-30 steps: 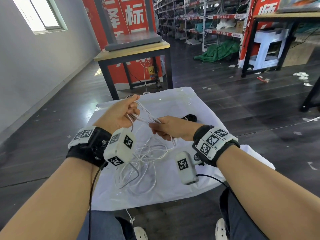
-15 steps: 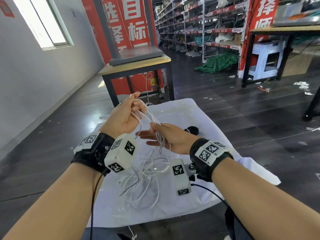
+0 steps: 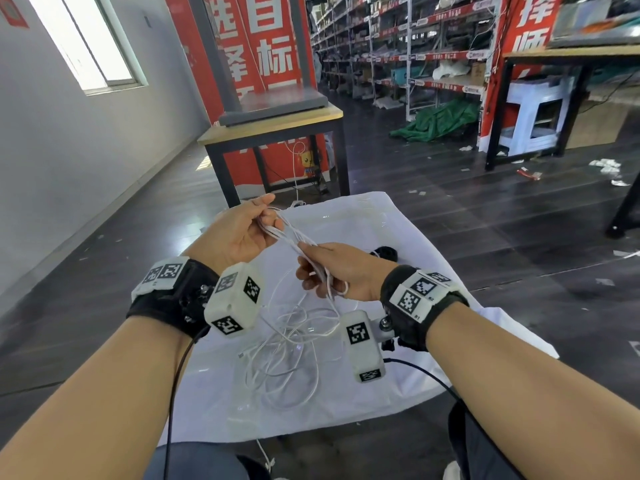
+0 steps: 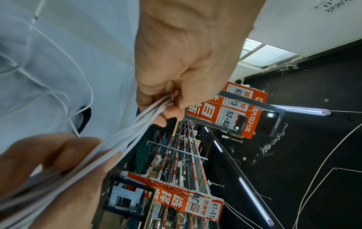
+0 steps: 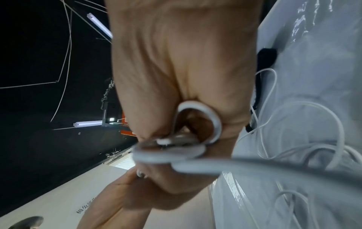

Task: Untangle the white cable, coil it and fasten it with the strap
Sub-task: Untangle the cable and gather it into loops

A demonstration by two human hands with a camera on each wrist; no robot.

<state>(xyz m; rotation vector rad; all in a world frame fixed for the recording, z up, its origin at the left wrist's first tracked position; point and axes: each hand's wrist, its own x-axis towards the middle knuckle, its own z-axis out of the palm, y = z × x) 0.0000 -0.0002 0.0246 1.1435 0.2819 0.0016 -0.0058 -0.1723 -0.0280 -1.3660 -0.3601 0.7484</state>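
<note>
Both hands hold a bundle of white cable [image 3: 289, 237] strands above a white sheet [image 3: 349, 220]. My left hand [image 3: 242, 230] pinches one end of the bundle [image 4: 156, 106] between thumb and fingers. My right hand [image 3: 332, 271] grips the other end, with a small loop [image 5: 205, 114] sticking out of the fist. The rest of the cable [image 3: 294, 344] hangs down and lies in tangled loops on the sheet. A black strap [image 3: 384, 252] lies on the sheet just beyond my right hand, partly hidden by it.
The sheet is spread on a dark wooden floor [image 3: 485, 237]. A wood-topped table with black legs [image 3: 277, 133] stands right behind it. Shelving racks [image 3: 415, 57] and a white stool [image 3: 533, 112] are further back on the right.
Both hands have risen slightly with the bundle. My right hand has gone from flat fingers under the strands to a fist round them, drawing the strands taut between the hands.
</note>
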